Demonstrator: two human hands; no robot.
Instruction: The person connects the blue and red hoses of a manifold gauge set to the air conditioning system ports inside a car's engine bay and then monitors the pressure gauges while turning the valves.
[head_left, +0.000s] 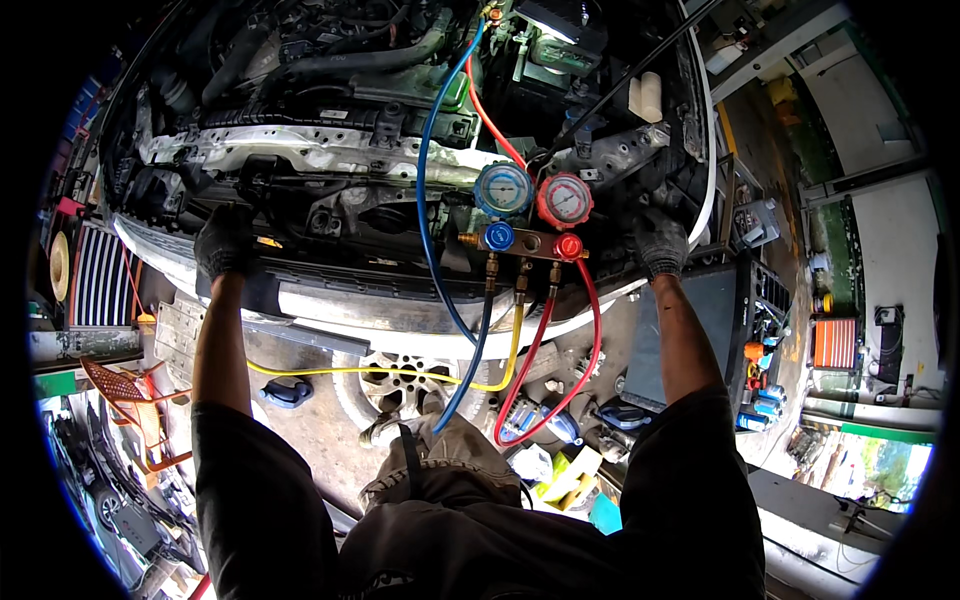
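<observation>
I stand at the front of a white car with its engine bay exposed. My left hand (222,242), in a dark glove, is closed at the left end of the front bumper (345,305). At the bumper's right end, my right hand (660,243) is closed too, in a matching glove. Dark shadow hides the fingertips of both. Between my hands hangs a manifold gauge set (530,243) with a blue gauge (503,189) and a red gauge (565,201). Blue, red and yellow hoses (400,371) run from it. Behind the bumper lies a bare metal crossmember (330,150).
A wheel (400,380) lies on the floor below the bumper, among bottles and yellow packaging (570,480). A dark-topped cart (680,330) stands at the right, near my right arm. A brown woven chair (130,405) is at the left. A prop rod (640,70) slants over the engine bay.
</observation>
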